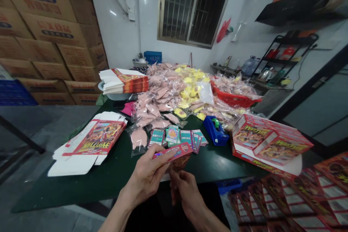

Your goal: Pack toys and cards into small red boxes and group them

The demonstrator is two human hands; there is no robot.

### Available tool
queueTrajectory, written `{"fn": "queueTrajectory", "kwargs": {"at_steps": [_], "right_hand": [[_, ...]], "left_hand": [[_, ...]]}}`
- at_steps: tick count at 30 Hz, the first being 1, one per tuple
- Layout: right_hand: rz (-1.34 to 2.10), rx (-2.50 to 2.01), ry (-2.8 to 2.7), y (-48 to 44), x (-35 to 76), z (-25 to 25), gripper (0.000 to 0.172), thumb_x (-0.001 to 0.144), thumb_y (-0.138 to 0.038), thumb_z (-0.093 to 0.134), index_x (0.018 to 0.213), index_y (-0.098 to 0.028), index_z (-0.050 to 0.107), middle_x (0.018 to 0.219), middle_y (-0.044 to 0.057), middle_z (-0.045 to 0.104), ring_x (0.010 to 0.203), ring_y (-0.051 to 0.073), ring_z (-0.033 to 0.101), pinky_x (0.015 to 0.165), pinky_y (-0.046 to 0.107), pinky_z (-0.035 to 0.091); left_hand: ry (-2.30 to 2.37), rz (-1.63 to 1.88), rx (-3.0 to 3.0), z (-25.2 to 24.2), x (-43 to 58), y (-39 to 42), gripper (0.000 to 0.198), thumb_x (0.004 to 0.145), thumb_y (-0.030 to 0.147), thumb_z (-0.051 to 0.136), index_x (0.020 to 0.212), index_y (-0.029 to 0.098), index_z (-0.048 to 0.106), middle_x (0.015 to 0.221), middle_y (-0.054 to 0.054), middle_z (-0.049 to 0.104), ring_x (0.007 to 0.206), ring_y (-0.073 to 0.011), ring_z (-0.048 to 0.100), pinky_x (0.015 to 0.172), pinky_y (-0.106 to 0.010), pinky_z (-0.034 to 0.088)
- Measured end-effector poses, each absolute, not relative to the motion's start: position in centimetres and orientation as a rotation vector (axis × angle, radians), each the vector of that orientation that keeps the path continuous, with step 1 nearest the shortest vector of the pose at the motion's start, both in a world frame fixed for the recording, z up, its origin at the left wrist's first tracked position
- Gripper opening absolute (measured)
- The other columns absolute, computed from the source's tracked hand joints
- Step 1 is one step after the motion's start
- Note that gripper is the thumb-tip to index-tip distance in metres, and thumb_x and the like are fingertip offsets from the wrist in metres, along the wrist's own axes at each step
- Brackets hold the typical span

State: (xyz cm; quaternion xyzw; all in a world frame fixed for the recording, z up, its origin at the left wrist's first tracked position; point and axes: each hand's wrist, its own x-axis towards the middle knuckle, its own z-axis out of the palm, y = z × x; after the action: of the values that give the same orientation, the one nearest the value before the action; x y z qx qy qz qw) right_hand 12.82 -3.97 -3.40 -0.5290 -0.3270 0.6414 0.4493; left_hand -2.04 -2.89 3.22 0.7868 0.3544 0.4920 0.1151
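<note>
The left hand (145, 177) was positioned forward of the body, with the thumb (163, 156) extended up and rightward and the remaining digits closed opposite it. The right hand (186, 192) sat just beside and lower, its fingers (176, 178) curled upward. The left forearm (116, 214) and right forearm (206, 219) converged from the lower frame edge.

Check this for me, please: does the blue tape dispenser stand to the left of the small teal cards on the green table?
Not quite: the blue tape dispenser stands to the right of the small teal cards, not the left, on the green table, as the head view shows.
</note>
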Motion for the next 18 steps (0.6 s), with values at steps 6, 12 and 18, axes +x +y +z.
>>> {"fn": "queueTrajectory", "kwargs": {"at_steps": [6,12,18], "right_hand": [[1.441,-1.215,-0.993,-4.5,15.0,-0.4,0.047,0.068,-0.047,0.072,0.104,-0.020,0.057,0.095,0.005,0.066,0.076,0.015,0.062,0.049,0.020,0.049],[1.147,-1.042,-1.236,-1.3,17.1,2.8,0.023,0.079,-0.039,0.063,0.092,-0.021,0.065,0.088,0.003,0.067,0.089,0.020,0.059,0.080,0.030,0.047],[0.563,-1.048,-1.902,1.3,17.9,6.1,0.008,0.077,-0.025,0.062,0.071,-0.020,0.064,0.074,0.003,0.062,0.075,0.019,0.053,0.070,0.030,0.041]], "left_hand": [[1.323,1.828,1.711,1.1,-4.0,-4.1,0.022,0.080,0.021,0.062,0.101,0.021,0.067,0.099,-0.007,0.064,0.090,-0.0189,0.065,0.071,-0.025,0.056],[1.153,1.739,1.207,-3.0,-2.6,-3.6,0.047,0.079,0.038,0.062,0.122,0.024,0.051,0.109,-0.009,0.069,0.094,-0.0244,0.068,0.076,-0.033,0.059],[1.324,1.596,1.438,-2.3,-4.6,-3.6,0.058,0.070,0.029,0.074,0.123,0.019,0.053,0.120,-0.012,0.064,0.113,-0.0256,0.058,0.096,-0.034,0.048]]}}
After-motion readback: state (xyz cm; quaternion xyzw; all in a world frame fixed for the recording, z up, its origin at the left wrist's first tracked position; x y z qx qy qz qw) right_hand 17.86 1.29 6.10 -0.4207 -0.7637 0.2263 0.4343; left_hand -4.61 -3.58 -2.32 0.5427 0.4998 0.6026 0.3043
